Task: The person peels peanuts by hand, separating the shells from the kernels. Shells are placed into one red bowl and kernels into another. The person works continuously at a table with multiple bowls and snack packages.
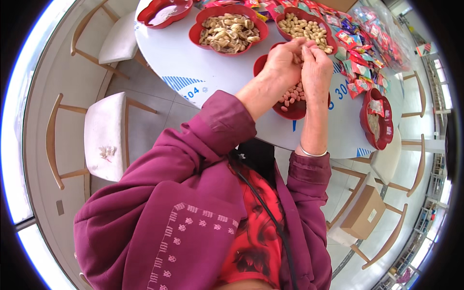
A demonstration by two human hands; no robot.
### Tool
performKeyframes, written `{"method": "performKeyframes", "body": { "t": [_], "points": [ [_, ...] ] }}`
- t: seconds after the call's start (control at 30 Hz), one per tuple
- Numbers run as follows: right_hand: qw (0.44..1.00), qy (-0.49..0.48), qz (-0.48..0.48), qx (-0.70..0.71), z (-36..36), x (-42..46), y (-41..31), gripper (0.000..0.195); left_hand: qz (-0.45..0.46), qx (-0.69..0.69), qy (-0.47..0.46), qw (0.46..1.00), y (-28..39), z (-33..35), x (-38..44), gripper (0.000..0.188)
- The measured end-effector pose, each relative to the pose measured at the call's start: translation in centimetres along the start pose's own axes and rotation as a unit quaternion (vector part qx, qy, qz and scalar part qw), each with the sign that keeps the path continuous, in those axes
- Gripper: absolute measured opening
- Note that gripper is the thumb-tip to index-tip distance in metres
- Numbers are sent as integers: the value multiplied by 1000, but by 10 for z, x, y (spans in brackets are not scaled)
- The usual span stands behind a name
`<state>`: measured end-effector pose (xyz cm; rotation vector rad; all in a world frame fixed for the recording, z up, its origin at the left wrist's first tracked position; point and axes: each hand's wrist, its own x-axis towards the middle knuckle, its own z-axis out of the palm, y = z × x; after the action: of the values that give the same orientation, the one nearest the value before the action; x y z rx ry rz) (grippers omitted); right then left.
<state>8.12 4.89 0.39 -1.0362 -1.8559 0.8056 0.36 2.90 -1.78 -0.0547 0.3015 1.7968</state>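
Observation:
My left hand [284, 59] and my right hand [316, 70] meet at the fingertips above a red flower-shaped bowl [294, 113]. Pink shelled peanut kernels [296, 93] lie in that bowl, partly hidden by my wrists. A few kernels seem to sit in the curled left fingers. My right thumb and fingers pinch close against the left hand, and what they grip is hidden. Just beyond the hands, a second red bowl [284, 35] holds unshelled peanuts [302, 27]. Farther left, a third red bowl [194, 33] is heaped with opened peanut shells [228, 32].
Wrapped sweets [359, 61] are piled at the right, beside a clear plastic bag [384, 40] of more. A red dish [367, 127] holds a wrapped packet near the table's [174, 58] right edge. Another red dish [159, 24] stands far left. Chairs [105, 137] surround the table; one bears a cardboard box [364, 212].

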Motion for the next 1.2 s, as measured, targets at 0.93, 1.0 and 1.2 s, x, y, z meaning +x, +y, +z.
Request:
{"method": "performKeyframes", "body": {
  "t": [0.93,1.0,1.2],
  "points": [
    [967,-41,90,235,-18,-2,8,18,82,456,-178,868,17,21,-21,37],
    [983,-19,43,178,-19,-2,9,18,41,361,-138,922,16,23,-22,34],
    [997,10,-15,80,-12,-4,13,16,-39,160,-86,983,15,2,-7,31]
  ]
}}
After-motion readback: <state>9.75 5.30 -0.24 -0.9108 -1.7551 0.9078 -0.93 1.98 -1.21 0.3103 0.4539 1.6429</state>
